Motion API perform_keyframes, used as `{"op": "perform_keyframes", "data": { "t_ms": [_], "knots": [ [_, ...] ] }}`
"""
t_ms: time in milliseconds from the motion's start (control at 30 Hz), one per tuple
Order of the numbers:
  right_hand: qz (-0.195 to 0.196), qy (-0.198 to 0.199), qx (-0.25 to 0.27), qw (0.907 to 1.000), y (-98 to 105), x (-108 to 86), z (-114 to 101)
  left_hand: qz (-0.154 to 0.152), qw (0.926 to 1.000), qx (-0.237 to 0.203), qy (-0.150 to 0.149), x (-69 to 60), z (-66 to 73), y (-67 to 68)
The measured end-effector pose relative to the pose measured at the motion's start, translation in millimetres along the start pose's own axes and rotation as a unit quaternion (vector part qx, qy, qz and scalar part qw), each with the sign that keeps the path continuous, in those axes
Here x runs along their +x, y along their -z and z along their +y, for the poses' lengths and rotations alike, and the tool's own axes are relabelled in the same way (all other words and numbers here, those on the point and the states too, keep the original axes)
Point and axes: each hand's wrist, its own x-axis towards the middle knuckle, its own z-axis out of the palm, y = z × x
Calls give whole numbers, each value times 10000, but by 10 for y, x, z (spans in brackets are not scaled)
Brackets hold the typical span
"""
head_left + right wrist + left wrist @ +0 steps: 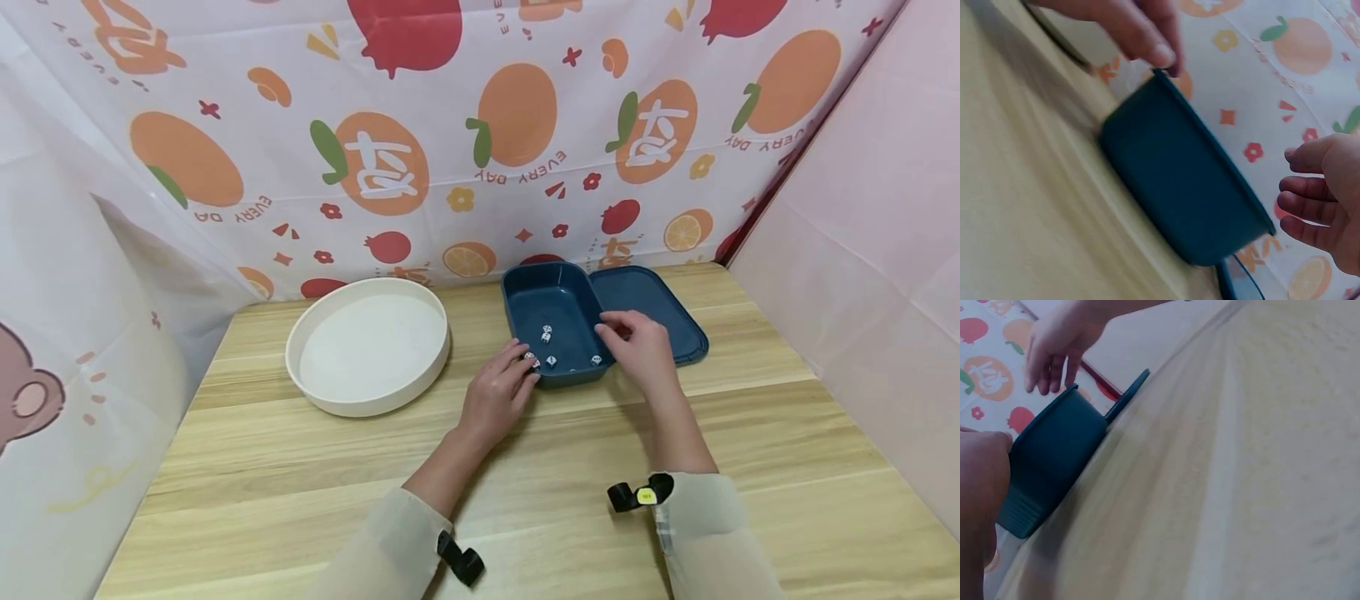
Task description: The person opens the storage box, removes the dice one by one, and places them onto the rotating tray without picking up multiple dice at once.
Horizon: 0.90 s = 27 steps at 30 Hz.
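Observation:
A dark blue rectangular container (556,308) holds several small white dice (551,361), most near its front end. My left hand (497,396) is at the front left corner, fingertips reaching over the rim beside a couple of dice; whether it touches them is unclear. At the right rim is my right hand (645,346), thumb and forefinger apart. The right wrist view shows this right hand (1335,194) with loosely bent, separated fingers and nothing in them, beside the container (1179,175). The left hand (1138,25) has its fingertips at the rim there.
A round cream tray (367,404) with a raised rim stands on the wooden table (525,500), left of the container. A flat dark blue lid (648,304) lies just right of the container, partly behind it. Fruit-patterned cloth (450,108) hangs at the back.

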Motion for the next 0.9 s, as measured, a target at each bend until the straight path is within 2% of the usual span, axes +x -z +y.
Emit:
{"op": "perform_keyframes", "data": {
  "t_ms": [100, 233, 333, 433, 533, 700, 800, 900],
  "knots": [
    [-211, 184, -63, 9996, -78, -20, -29, 165, 9999, 15, -42, 30, -10, 79],
    [-462, 146, -159, 9987, -141, -23, -38, 332, 9992, 211, -107, 58, -100, 266],
    [-543, 120, -201, 9983, -170, -16, -43, 135, 9990, 413, 77, 45, -198, 486],
    [-592, 148, -214, 9979, -184, -10, -47, -175, 9972, 602, 409, -6, -303, 770],
    [-657, 184, -198, 9975, -189, -18, -52, -428, 9932, 779, 752, -113, -455, 1098],
    [-681, 149, -207, 9973, -167, -42, -42, -712, 9827, 1093, 1313, -378, -828, 1666],
    [-693, 161, -206, 9973, -173, -46, -35, -988, 9701, 1381, 1732, -584, -1034, 1970],
    [-742, 209, -203, 9968, -203, -53, -31, -1287, 9558, 1663, 2056, -797, -1157, 2196]
  ]
}}
